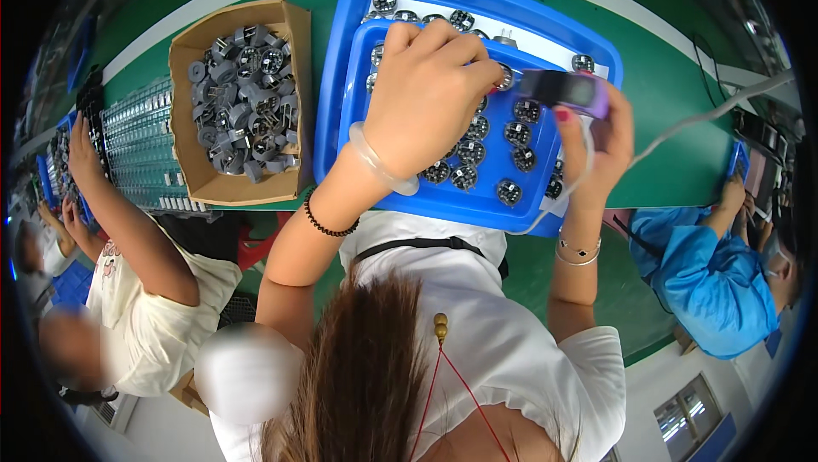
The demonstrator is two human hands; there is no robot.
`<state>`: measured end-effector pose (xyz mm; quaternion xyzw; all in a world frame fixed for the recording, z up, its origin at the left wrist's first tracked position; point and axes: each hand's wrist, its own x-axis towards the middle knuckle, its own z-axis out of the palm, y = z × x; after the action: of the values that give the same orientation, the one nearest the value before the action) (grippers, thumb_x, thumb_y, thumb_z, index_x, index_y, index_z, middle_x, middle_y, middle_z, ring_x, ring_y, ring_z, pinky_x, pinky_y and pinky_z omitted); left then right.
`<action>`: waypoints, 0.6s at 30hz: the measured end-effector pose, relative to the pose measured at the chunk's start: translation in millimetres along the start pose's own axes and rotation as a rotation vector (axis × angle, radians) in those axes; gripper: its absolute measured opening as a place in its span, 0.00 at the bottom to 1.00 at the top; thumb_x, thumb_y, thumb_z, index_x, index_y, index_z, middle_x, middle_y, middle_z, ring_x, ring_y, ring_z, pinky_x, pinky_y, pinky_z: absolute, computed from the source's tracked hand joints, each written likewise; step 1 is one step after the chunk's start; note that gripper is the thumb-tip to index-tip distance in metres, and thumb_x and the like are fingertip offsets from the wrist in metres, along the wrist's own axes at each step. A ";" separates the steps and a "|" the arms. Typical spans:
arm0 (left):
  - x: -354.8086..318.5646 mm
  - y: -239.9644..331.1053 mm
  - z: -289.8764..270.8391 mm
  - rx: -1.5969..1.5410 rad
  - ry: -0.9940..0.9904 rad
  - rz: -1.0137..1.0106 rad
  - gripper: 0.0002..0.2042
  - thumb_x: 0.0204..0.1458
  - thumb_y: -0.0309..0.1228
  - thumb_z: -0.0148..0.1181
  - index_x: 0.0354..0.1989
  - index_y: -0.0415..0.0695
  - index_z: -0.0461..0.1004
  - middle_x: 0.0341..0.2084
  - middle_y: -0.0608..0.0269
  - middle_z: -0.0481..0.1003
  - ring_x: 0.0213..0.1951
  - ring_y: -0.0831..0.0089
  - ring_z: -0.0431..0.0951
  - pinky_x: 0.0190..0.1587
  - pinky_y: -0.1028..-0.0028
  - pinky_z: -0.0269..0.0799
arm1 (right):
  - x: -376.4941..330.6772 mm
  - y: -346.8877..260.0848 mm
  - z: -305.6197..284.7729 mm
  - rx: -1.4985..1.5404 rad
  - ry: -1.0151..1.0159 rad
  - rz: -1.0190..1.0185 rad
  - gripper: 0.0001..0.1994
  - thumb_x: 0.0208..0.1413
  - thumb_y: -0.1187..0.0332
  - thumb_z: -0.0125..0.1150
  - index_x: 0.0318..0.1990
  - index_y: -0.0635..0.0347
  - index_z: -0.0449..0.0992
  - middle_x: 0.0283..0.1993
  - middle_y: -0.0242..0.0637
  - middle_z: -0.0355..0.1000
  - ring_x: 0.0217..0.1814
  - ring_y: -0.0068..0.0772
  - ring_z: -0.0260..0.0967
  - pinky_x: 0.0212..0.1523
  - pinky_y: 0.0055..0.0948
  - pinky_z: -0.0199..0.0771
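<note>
My left hand [426, 96], a pale bangle at its wrist, reaches over the upper blue tray [356, 134] and pinches a small round dark component [506, 79] at the tray's far side. My right hand [607, 151] holds a small black and purple hand-held device [567, 89] with a white cable [682, 126], its end close to the pinched component. Several more round components [518, 133] stand in rows in this tray. It rests in a larger blue tray [331, 79] that holds further components along its far edge.
A cardboard box [176, 113] of several grey round parts [243, 96] stands left of the trays on the green table [665, 87]. Racks of small parts [136, 147] lie further left, where a person in a cream shirt [136, 241] works. A person in blue [707, 279] works at the right.
</note>
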<state>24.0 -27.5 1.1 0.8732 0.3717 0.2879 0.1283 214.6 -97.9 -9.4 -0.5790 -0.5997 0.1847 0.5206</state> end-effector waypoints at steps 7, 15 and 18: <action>3.8 2.8 14.2 0.087 -0.110 0.020 0.06 0.41 0.28 0.64 0.30 0.50 0.80 0.27 0.75 0.75 0.37 0.73 0.70 0.41 0.70 0.56 | -7.5 -12.2 -14.6 -0.098 -0.121 -0.173 0.21 0.44 0.68 0.69 0.45 0.68 0.70 0.43 0.44 0.71 0.45 0.36 0.69 0.48 0.30 0.68; -8.2 -1.1 -11.7 -0.159 -0.077 -0.093 0.10 0.43 0.29 0.64 0.36 0.50 0.80 0.31 0.72 0.77 0.38 0.71 0.71 0.44 0.71 0.56 | -7.1 -13.0 4.0 -0.209 -0.270 -0.129 0.19 0.41 0.72 0.70 0.43 0.63 0.74 0.42 0.43 0.73 0.42 0.41 0.70 0.45 0.29 0.69; -13.5 0.8 -20.7 -0.160 -0.091 -0.076 0.08 0.42 0.29 0.64 0.33 0.50 0.79 0.32 0.72 0.77 0.39 0.71 0.71 0.45 0.71 0.56 | -7.5 -13.0 2.2 -0.184 -0.249 -0.106 0.19 0.40 0.72 0.70 0.43 0.63 0.74 0.41 0.43 0.73 0.43 0.40 0.70 0.45 0.29 0.69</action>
<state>4.6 -37.6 12.5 0.8576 0.3743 0.2715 0.2252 204.7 -107.1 -2.6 -0.5642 -0.7038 0.1716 0.3962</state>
